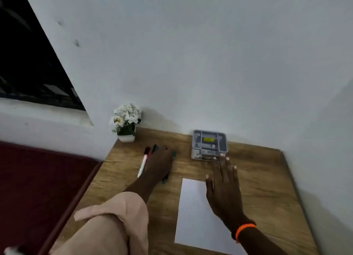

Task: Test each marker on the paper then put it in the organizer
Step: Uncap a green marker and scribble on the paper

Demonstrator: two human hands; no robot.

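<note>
Several markers (143, 163) lie side by side on the wooden table (267, 178), left of the white paper (193, 212). My left hand (159, 164) lies over the markers and hides most of them; whether it grips one cannot be told. A white marker with a dark red cap shows at the hand's left edge. My right hand (223, 188) hovers with straight, spread fingers over the paper's upper right corner, fingertips close to the grey organizer (209, 145). The organizer stands at the table's back edge by the wall.
A small pot of white flowers (125, 121) stands at the table's back left corner. The white wall runs right behind the table. A dark red floor lies to the left of the table, with a dark window above it.
</note>
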